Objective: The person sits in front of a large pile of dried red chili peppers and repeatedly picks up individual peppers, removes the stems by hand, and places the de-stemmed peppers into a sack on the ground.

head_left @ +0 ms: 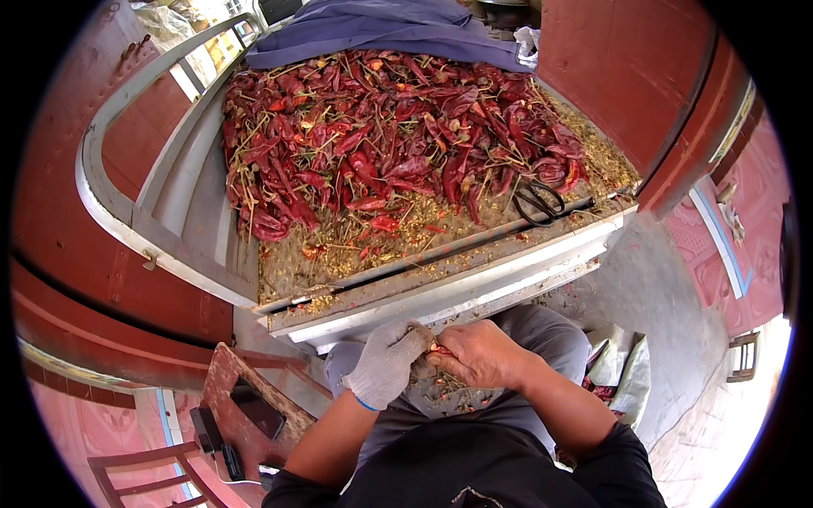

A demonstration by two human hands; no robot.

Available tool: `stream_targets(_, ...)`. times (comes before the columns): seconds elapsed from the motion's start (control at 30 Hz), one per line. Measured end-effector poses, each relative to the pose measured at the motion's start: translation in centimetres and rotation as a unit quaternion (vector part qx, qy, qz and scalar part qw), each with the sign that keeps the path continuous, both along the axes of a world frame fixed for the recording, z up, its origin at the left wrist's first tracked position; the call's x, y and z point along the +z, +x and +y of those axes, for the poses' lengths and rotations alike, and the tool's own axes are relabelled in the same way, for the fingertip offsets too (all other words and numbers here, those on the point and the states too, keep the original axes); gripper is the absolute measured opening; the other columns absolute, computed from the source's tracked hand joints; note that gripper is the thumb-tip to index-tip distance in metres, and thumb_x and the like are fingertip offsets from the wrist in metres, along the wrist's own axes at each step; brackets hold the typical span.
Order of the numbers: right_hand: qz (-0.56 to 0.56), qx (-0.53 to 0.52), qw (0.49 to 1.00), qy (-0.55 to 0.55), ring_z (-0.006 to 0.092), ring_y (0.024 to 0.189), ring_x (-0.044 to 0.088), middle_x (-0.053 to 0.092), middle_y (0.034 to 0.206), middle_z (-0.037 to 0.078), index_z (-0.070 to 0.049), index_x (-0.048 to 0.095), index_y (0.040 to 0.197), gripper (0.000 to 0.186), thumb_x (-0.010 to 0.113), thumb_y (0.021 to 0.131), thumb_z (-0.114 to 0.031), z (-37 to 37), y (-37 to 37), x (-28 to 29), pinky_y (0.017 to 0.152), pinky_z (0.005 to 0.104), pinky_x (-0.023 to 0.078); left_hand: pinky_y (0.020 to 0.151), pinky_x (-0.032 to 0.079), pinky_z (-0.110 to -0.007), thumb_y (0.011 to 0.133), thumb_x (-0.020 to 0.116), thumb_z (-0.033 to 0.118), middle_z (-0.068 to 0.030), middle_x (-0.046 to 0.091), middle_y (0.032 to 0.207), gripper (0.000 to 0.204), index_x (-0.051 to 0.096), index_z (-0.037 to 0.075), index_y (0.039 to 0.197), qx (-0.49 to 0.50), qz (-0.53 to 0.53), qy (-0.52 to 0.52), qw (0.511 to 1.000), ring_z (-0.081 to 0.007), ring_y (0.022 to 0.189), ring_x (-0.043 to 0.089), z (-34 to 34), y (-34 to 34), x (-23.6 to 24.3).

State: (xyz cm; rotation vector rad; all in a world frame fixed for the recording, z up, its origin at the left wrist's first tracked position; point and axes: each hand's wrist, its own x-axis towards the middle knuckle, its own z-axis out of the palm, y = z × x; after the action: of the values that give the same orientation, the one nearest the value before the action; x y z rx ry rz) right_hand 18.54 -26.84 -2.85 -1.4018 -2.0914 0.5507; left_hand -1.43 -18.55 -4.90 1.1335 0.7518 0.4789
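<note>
My left hand (385, 364) wears a light grey knitted glove with a blue cuff edge. My right hand (483, 356) is bare. They meet above my lap, fingers closed around a dried red chili pepper (436, 347); only a small red bit of it shows between them. Beneath my hands, between my knees, lies a dull surface (449, 396) scattered with pale seeds and red bits. In front of me, a thick heap of dried red chili peppers (373, 144) with stalks covers the cart bed, and loose yellow seeds lie along its near edge.
Black-handled scissors (537, 201) rest by the cart's near edge (457, 284). Purple cloth (389, 34) covers the heap's far side. A metal rail (102, 169) curves along the left. An open pale sack (631, 372) stands at my right; a worn wooden seat (224, 372) is at my left.
</note>
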Motion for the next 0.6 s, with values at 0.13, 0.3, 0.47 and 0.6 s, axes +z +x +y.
stream_targets(0.13, 0.096, -0.006, 0.995, 0.03, 0.0402, 0.079, 0.067, 0.064, 0.083, 0.016, -0.003, 0.064, 0.093, 0.027, 0.065, 0.102, -0.028, -0.4, -0.2, -0.5, 0.068, 0.0466, 0.054, 0.064, 0.051, -0.031, 0.103, 0.06, 0.02, -0.0056, 0.066, 0.086, 0.019, 0.067, 0.002, 0.104, 0.085, -0.144, -0.146, 0.975, -0.0147, 0.073, 0.063, -0.5, 0.3, -1.8)
stream_targets(0.3, 0.229, -0.092, 0.969, -0.025, 0.0325, 0.08, 0.07, 0.068, 0.087, 0.014, -0.003, 0.069, 0.105, 0.02, 0.07, 0.1, -0.022, -2.7, 0.9, -2.7, 0.072, 0.0392, 0.056, 0.072, 0.053, -0.04, 0.095, 0.067, 0.025, -0.0172, 0.072, 0.091, 0.027, 0.071, 0.002, 0.108, -0.148, 0.275, 0.571, 0.759, -0.0318, 0.083, 0.07, 0.9, 0.4, 0.2)
stream_targets(0.47, 0.287, -0.196, 0.927, -0.139, 0.0164, 0.079, 0.068, 0.07, 0.088, 0.011, -0.001, 0.071, 0.11, 0.019, 0.072, 0.097, -0.015, -4.7, 1.5, -4.6, 0.073, 0.0315, 0.055, 0.078, 0.054, -0.048, 0.091, 0.066, 0.019, -0.0174, 0.072, 0.091, 0.021, 0.075, 0.006, 0.105, 0.036, 0.269, 0.56, 0.783, -0.0367, 0.09, 0.07, 7.1, 1.9, 4.9)
stream_targets(0.6, 0.295, -0.206, 0.918, -0.164, 0.0175, 0.08, 0.07, 0.071, 0.089, 0.012, -0.001, 0.073, 0.11, 0.02, 0.074, 0.096, -0.015, -5.8, 1.2, -5.5, 0.074, 0.0311, 0.056, 0.073, 0.053, -0.049, 0.085, 0.067, 0.011, -0.011, 0.07, 0.091, 0.023, 0.078, 0.015, 0.105, 0.064, 0.289, 0.768, 0.567, -0.0343, 0.087, 0.068, 13.8, 5.1, 4.5)
